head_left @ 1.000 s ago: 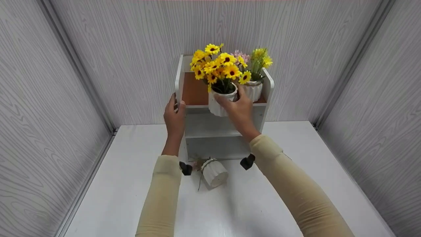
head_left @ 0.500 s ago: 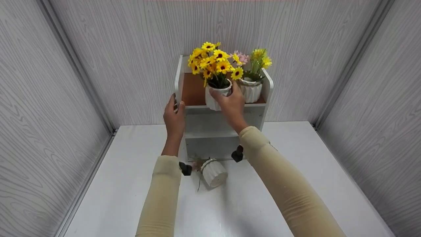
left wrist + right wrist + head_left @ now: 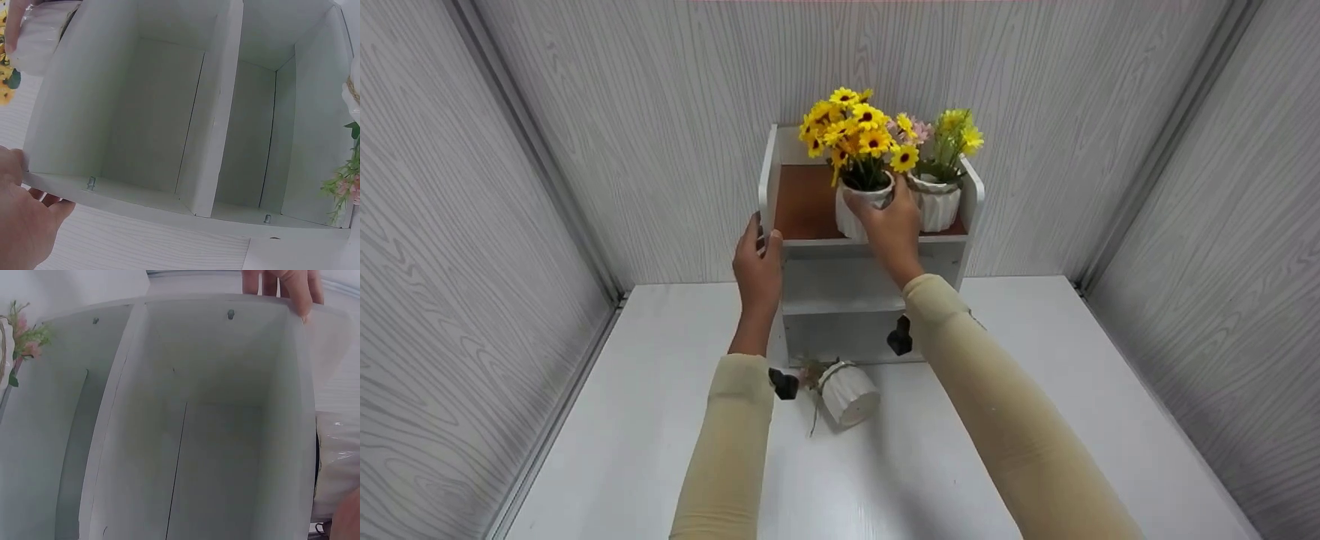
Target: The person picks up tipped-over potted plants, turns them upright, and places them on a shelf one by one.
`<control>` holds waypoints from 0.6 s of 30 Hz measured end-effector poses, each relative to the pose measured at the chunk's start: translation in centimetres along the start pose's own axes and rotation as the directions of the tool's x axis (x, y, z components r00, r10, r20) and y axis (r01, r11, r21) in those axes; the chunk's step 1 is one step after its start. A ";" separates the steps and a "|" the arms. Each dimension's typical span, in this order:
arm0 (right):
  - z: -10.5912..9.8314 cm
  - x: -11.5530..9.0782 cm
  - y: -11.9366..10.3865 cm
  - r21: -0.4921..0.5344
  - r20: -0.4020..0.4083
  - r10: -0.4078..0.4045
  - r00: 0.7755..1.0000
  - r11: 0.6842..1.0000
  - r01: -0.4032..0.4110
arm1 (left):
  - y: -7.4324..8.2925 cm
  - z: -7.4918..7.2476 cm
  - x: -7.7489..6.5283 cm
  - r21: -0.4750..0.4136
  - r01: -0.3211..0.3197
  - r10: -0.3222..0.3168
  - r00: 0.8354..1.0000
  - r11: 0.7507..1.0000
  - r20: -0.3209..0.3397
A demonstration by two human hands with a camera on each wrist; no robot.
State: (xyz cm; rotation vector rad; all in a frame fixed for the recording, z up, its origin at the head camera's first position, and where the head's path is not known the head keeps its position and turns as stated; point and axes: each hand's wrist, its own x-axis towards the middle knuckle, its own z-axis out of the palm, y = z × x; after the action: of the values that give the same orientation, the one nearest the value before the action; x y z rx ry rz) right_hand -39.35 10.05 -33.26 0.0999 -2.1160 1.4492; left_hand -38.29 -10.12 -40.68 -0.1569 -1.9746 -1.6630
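My right hand (image 3: 894,229) grips a white ribbed flower pot (image 3: 851,217) of yellow artificial sunflowers (image 3: 855,131) at the top tier of a small white shelf unit (image 3: 847,307). Whether the pot's base touches the tier cannot be told. My left hand (image 3: 757,277) holds the unit's left side panel (image 3: 769,180); in the left wrist view the hand (image 3: 28,219) has its thumb in front and its fingers behind the panel. The right wrist view shows part of the gripped pot (image 3: 337,461) and the left fingertips (image 3: 295,289).
A white pot (image 3: 936,206) with yellow and pink flowers stands at the top tier's right end. Another white pot (image 3: 849,394) lies tipped over on the white table (image 3: 675,420) before the unit. Grey wood-grain walls (image 3: 675,90) enclose the table.
My right hand has moved the sunflower pot back and up, first leftward and then slightly right, to the top tier's front edge. The left hand stays on the side panel.
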 end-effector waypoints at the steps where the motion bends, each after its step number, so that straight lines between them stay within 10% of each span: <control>1: 0.0 0.1 0.0 -0.005 -0.001 -0.001 1.000 1.000 0.001 | 0.0 0.0 0.0 -0.001 -0.002 0.002 1.000 1.000 -0.003; 18: -0.3 1.4 0.6 -0.031 0.081 0.063 0.995 0.998 -0.061 | -0.1 0.2 -0.4 -0.005 -0.014 0.014 1.000 1.000 -0.014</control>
State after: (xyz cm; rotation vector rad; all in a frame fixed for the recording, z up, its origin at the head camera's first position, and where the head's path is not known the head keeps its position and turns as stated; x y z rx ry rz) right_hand -40.57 10.94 -33.04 0.0845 -2.2235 1.4731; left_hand -38.09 -9.90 -40.94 -0.1598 -1.9548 -1.6559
